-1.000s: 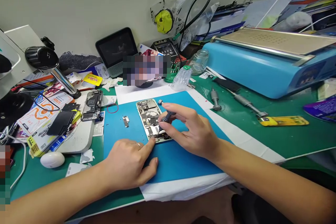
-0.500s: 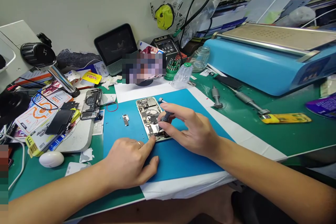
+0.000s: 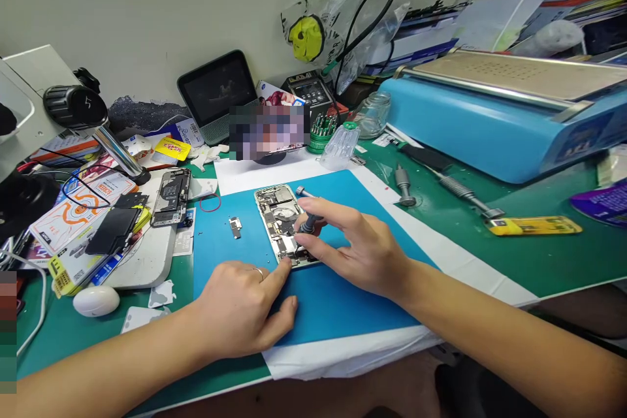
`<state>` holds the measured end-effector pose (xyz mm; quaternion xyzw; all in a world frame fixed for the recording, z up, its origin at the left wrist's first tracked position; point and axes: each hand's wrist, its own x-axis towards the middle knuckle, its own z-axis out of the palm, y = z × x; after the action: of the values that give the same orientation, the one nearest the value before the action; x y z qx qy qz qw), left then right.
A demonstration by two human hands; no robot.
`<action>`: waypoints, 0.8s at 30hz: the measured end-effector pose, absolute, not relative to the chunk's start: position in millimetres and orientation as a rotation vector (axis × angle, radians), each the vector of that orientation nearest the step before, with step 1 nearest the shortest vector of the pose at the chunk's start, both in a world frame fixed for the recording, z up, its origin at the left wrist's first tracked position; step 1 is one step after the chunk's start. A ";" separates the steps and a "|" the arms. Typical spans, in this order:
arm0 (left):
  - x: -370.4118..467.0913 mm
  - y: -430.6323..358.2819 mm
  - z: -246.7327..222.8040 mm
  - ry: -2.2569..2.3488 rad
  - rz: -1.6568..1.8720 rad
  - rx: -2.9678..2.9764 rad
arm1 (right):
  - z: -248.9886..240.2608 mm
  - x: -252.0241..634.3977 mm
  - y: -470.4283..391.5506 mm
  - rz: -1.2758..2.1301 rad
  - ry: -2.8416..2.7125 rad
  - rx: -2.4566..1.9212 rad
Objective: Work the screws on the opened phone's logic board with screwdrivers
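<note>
An opened phone (image 3: pixel 280 212) lies face up on a blue mat (image 3: pixel 337 320), its inner boards and connectors exposed. My left hand (image 3: pixel 245 307) rests at its lower end, index fingertip pressed on the bottom edge, thumb apart and the other fingers curled. Between thumb and fingers, my right hand (image 3: pixel 360 241) pinches a small grey screwdriver (image 3: pixel 307 225) over the phone's lower right part. Its tip is too small to make out. A small metal shield plate (image 3: pixel 236 228) lies left of the phone, near some tiny specks that may be screws.
Left, a second opened phone (image 3: pixel 170 197) lies on a white stand base (image 3: pixel 157 261). A white earbud case (image 3: pixel 96 301) sits nearby. Behind the mat stand a green bit holder (image 3: pixel 321 141) and a glass jar (image 3: pixel 375 114). Another screwdriver (image 3: pixel 403 184) and a blue machine (image 3: pixel 465 127) are right.
The whole view has shifted slightly down. Both hands keep nearly the same place on the phone, and the screwdriver has tilted a little in my right hand.
</note>
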<state>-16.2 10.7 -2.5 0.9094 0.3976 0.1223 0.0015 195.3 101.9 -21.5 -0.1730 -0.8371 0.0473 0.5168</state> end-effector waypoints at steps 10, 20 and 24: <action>-15.5 12.0 -2.3 1.237 0.417 2.859 | -16.6 195.9 100.7 0.170 -2.048 -0.351; -14.6 11.3 -1.7 1.237 0.398 2.858 | -10.9 196.8 100.8 0.154 -2.052 -0.299; -13.8 11.1 -1.6 1.245 0.431 2.871 | -8.7 195.7 101.1 0.181 -2.040 -0.307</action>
<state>-13.8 11.1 -1.6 0.9088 0.3942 0.1364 -0.0088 195.7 101.1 -8.7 -0.1277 -0.8472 0.0751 0.5102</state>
